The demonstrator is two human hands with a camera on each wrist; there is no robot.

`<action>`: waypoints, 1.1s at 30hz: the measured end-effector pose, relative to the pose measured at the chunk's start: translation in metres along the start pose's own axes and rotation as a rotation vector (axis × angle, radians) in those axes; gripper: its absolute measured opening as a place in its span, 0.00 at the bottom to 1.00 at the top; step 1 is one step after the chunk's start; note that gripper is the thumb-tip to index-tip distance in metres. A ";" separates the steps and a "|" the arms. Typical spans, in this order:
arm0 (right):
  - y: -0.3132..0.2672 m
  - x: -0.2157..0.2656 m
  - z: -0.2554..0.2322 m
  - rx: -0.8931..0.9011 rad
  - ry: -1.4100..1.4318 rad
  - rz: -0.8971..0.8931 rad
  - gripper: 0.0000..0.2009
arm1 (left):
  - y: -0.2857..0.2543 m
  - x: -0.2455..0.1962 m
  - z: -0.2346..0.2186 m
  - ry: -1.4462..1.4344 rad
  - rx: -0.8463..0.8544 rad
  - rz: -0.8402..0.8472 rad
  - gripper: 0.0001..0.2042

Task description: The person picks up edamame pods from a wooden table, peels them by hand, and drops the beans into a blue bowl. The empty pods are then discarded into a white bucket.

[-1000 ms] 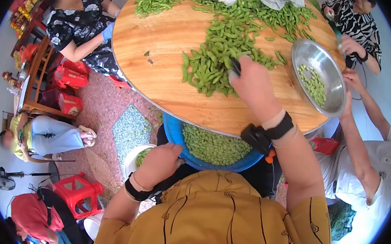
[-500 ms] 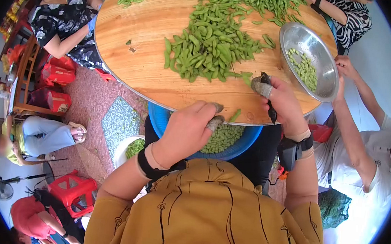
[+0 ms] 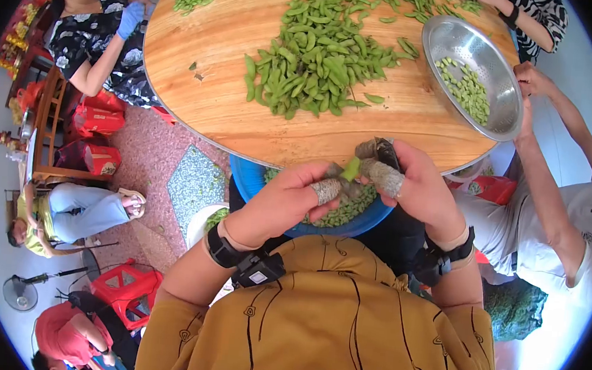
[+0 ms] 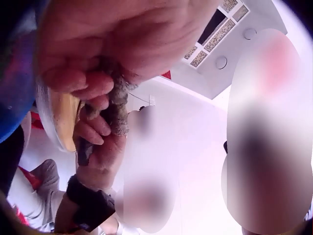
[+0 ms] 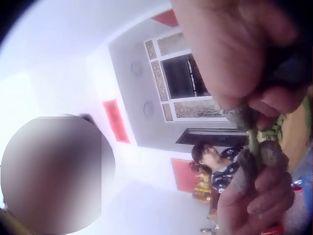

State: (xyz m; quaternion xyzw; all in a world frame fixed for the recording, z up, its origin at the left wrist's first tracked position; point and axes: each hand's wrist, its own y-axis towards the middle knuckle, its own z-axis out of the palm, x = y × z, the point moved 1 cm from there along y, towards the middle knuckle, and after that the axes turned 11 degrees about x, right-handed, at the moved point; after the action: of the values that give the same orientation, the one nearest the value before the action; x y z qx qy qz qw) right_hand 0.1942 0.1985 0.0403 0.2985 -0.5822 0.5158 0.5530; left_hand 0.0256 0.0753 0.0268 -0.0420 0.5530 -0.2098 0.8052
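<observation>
Both hands meet over the blue basin (image 3: 244, 181), at the round table's near edge. A green pod (image 3: 351, 169) is pinched between their wrapped fingertips. The left hand (image 3: 287, 197) grips its left end with thumb and fingers. My right hand (image 3: 417, 187) pinches the other end and also holds a dark tool (image 3: 386, 152) against the palm. In the right wrist view the pod (image 5: 253, 142) runs between the two hands. Shelled beans (image 3: 349, 213) lie in the basin below. A heap of pods (image 3: 313, 61) covers the middle of the wooden table (image 3: 212, 102).
A steel colander (image 3: 436, 39) with beans stands at the table's right, a person's hands at its rim. Left of the basin is a white bucket (image 3: 199, 222). People sit around the table, one in a blue glove (image 3: 131, 20). A red stool (image 3: 124, 290) stands lower left.
The right hand first drew back from the pod heap with the tool, then came left to meet the left hand. The left hand rose from beside the basin, and both now grip a pod.
</observation>
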 end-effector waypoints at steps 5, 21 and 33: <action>-0.014 -0.002 0.023 -0.043 -0.107 -0.109 0.18 | 0.001 0.007 0.000 0.074 -0.159 0.111 0.06; -0.008 -0.009 0.026 0.017 0.109 0.000 0.21 | 0.002 0.015 0.003 0.932 -0.376 0.425 0.05; -0.015 -0.010 0.032 0.082 0.316 0.081 0.17 | -0.010 0.006 0.000 0.088 -0.110 0.096 0.07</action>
State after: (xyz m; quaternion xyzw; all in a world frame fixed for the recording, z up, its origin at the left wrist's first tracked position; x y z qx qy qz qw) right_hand 0.1995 0.1626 0.0399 0.2123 -0.4779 0.6018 0.6037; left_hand 0.0246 0.0640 0.0249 -0.0502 0.5998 -0.1419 0.7858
